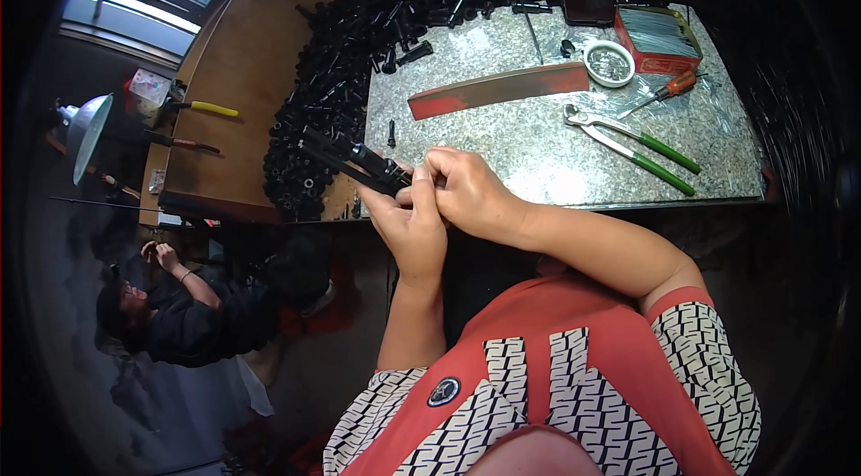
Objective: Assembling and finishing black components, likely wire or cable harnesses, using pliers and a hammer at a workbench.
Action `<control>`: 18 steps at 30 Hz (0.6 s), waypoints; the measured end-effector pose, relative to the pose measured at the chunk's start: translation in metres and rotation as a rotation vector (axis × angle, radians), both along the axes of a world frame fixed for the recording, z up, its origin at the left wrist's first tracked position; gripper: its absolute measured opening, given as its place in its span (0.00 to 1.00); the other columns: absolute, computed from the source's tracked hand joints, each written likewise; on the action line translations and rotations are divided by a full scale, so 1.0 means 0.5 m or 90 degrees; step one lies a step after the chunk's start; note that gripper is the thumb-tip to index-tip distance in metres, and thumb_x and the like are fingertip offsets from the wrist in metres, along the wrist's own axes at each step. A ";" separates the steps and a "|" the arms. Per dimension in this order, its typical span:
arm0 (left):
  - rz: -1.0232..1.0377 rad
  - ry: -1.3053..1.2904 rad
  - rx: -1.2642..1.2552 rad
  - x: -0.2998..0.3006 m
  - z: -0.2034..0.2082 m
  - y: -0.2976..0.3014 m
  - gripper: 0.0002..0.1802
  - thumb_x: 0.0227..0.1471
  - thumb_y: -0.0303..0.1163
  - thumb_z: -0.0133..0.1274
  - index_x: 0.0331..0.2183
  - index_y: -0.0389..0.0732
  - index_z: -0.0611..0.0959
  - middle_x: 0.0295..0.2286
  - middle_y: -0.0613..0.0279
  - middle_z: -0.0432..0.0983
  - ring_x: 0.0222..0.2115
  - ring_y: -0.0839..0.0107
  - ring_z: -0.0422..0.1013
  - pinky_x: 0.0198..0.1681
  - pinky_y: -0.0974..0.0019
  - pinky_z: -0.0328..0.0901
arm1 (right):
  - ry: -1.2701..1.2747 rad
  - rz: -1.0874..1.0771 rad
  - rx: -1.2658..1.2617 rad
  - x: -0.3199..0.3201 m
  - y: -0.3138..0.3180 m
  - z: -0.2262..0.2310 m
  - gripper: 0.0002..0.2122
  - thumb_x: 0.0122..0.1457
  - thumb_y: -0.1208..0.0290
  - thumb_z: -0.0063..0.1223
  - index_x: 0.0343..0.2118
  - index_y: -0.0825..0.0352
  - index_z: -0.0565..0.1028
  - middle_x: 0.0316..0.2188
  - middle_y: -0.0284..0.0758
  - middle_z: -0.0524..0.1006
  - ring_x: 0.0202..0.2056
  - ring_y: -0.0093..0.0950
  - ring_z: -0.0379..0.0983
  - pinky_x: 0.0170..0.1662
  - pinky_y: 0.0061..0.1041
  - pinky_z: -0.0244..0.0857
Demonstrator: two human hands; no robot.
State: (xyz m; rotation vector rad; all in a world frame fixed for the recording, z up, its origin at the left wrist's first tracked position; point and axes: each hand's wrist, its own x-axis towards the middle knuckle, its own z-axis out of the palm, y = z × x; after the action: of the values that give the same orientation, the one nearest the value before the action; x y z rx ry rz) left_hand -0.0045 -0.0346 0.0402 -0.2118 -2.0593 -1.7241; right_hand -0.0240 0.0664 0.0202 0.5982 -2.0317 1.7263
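My left hand [411, 236] is wrapped around a bundle of slim black tubular parts [354, 156], which points up and to the left over the near edge of the worktop. What kind of parts they are I cannot tell. Pressed against the left fingertips, my right hand [473, 195] is closed in a pinch at the near end of the bundle. Whatever lies between its fingers is hidden. A small black pin-like piece [391, 133] rests on the speckled worktop [547, 153] just beyond the hands.
Black fittings [305, 108] heap up along the left and back. A red-brown strip [498, 90], a white bowl of small pieces [610, 64], a red box of thin rods [659, 39], green-handled pincers [632, 149] and an orange-handled screwdriver [664, 92] lie beyond. Another person [193, 306] sits at left.
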 end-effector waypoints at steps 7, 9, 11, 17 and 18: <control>-0.127 -0.050 0.002 0.007 0.038 -0.045 0.14 0.53 0.22 0.48 0.42 0.33 0.66 0.34 0.63 0.66 0.34 0.79 0.63 0.39 0.73 0.61 | -0.112 0.138 -0.055 0.035 0.020 0.021 0.07 0.55 0.76 0.52 0.26 0.74 0.69 0.25 0.37 0.70 0.26 0.25 0.72 0.26 0.20 0.67; -0.135 -0.065 0.009 0.010 0.039 -0.048 0.13 0.53 0.22 0.48 0.41 0.33 0.66 0.33 0.63 0.65 0.34 0.79 0.62 0.39 0.74 0.60 | -0.116 0.129 -0.044 0.027 0.024 0.013 0.07 0.55 0.75 0.54 0.27 0.74 0.70 0.25 0.36 0.71 0.26 0.23 0.71 0.27 0.20 0.66; -0.141 -0.080 0.017 0.011 0.039 -0.052 0.12 0.54 0.22 0.48 0.40 0.34 0.66 0.33 0.64 0.65 0.34 0.80 0.62 0.39 0.74 0.60 | -0.120 0.120 -0.034 0.024 0.026 0.010 0.07 0.54 0.75 0.55 0.27 0.73 0.71 0.24 0.35 0.72 0.26 0.21 0.71 0.28 0.20 0.64; -0.187 -0.067 0.008 0.010 0.036 -0.059 0.12 0.53 0.22 0.50 0.39 0.37 0.67 0.32 0.64 0.66 0.32 0.79 0.62 0.38 0.74 0.60 | -0.252 0.189 -0.100 0.017 0.027 0.004 0.06 0.54 0.74 0.56 0.27 0.70 0.71 0.23 0.29 0.72 0.27 0.15 0.67 0.29 0.17 0.62; -0.180 -0.063 0.015 0.010 0.035 -0.059 0.11 0.53 0.22 0.51 0.38 0.37 0.67 0.31 0.65 0.66 0.32 0.79 0.63 0.37 0.74 0.61 | -0.284 0.216 -0.115 0.015 0.029 0.004 0.06 0.54 0.74 0.56 0.27 0.70 0.71 0.24 0.29 0.72 0.27 0.15 0.67 0.29 0.17 0.62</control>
State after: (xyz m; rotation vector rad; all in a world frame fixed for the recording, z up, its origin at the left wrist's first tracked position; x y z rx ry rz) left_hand 0.0003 -0.0639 0.0575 -0.4371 -2.1637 -1.9585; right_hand -0.0163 0.0807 0.0220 0.5605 -2.1119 2.3950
